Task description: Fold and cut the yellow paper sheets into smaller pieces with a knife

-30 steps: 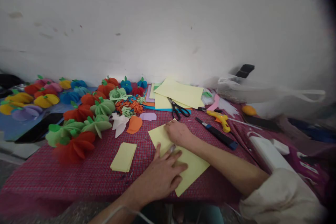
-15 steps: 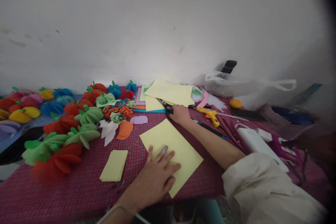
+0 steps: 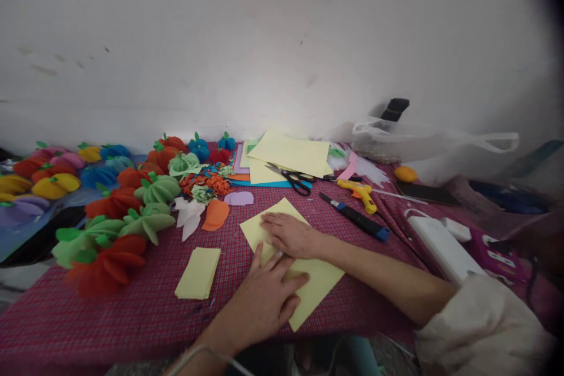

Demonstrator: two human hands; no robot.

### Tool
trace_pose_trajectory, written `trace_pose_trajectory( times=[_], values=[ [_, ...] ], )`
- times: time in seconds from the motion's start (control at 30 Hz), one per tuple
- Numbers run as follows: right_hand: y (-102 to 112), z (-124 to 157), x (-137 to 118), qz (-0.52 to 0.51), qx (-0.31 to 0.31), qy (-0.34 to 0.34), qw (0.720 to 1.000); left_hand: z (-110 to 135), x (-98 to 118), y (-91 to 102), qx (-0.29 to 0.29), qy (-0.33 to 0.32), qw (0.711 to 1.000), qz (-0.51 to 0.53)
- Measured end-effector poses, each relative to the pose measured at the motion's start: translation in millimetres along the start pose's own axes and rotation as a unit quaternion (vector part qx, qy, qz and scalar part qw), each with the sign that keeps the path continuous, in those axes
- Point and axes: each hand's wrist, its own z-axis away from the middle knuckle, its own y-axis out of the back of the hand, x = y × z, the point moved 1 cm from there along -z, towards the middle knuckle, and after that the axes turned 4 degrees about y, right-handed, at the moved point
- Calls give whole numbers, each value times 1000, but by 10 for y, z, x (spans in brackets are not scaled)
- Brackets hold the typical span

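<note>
The left forearm was cut off by the lower edge. The left hand lay with fingers spread on the yellow sheet, which rested beneath both hands and hid its middle under them. Just beyond, the right hand's fingers stretched out flat, thumb unclear. Farther off, the plastic bag's contents were hard to make out.

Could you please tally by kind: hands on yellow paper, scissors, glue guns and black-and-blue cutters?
Left hand and right hand on yellow paper: 2
Scissors: 1
Yellow glue gun: 1
Black-and-blue cutter: 1
Total: 5
</note>
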Motion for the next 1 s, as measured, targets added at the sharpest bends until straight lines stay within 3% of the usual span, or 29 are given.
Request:
trace_pose_trajectory(
  times=[0.4, 0.7, 0.87, 1.0],
  values=[
    [-30, 88, 130, 23, -2, -102, 995, -16, -19, -20, -26, -7, 999, -17],
    [-33, 241, 429, 125, 18, -234, 964, 13, -42, -44, -11, -8, 1000, -11],
    [88, 175, 368, 146, -1, -244, 959, 29, -30, -41, 1, -7, 1000, -12],
    [189, -12, 173, 117, 26, -111, 987, 36, -27, -44, 6, -6, 1000, -5]
  ],
)
